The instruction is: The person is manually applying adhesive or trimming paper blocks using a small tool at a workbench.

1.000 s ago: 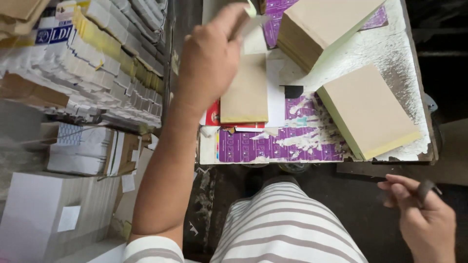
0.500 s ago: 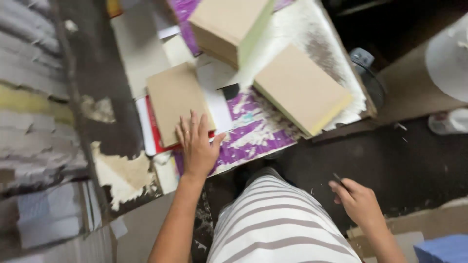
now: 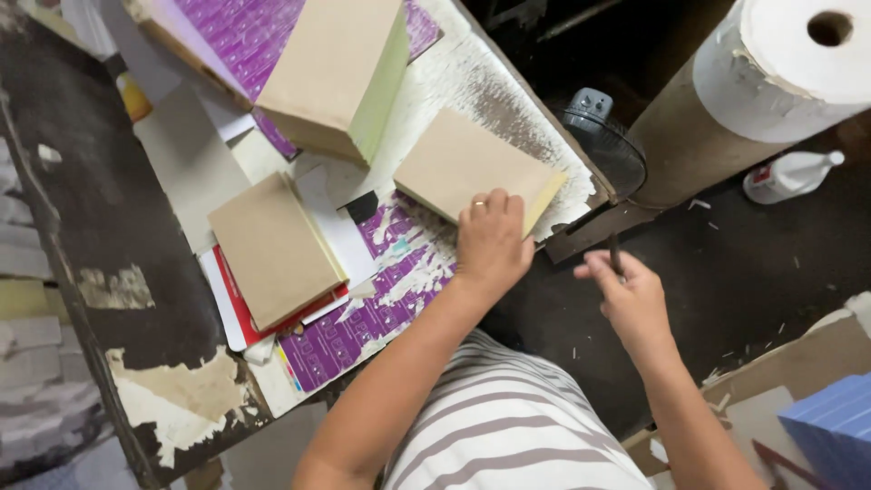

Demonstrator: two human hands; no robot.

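**benchwatcher:** Since half a second ago the left hand (image 3: 491,243) has hopped off the flat tan pad (image 3: 272,249) at the table's near left and landed on the tan block with the yellow-green edge (image 3: 472,172) further right. Camera swung too, so now a big white paper roll (image 3: 771,82) shows at top right.

**gluepot_2:** Is it gripping that block or just resting?

**benchwatcher:** Resting, I'd say. Palm down, fingers spread flat over the near corner, nothing pinched. Right hand (image 3: 631,299) hangs off the table edge over the dark floor, fingers curled round a thin dark stick-like tool (image 3: 615,255). Can't tell what kind.

**gluepot_2:** How far along, you reckon?

**benchwatcher:** My guess: 1 pad looks laid down on the red-edged sheets, 1 block is under the hand, and a 3rd, thicker block (image 3: 336,73) sits further back, untouched. So roughly early-to-middle.

**gluepot_2:** Any containers?

**benchwatcher:** Only a cardboard box (image 3: 771,372) at lower right with a blue stack (image 3: 830,426) at it; whether that's inside or beside it, I can't tell. White plastic bottle (image 3: 789,174) lies on the floor.
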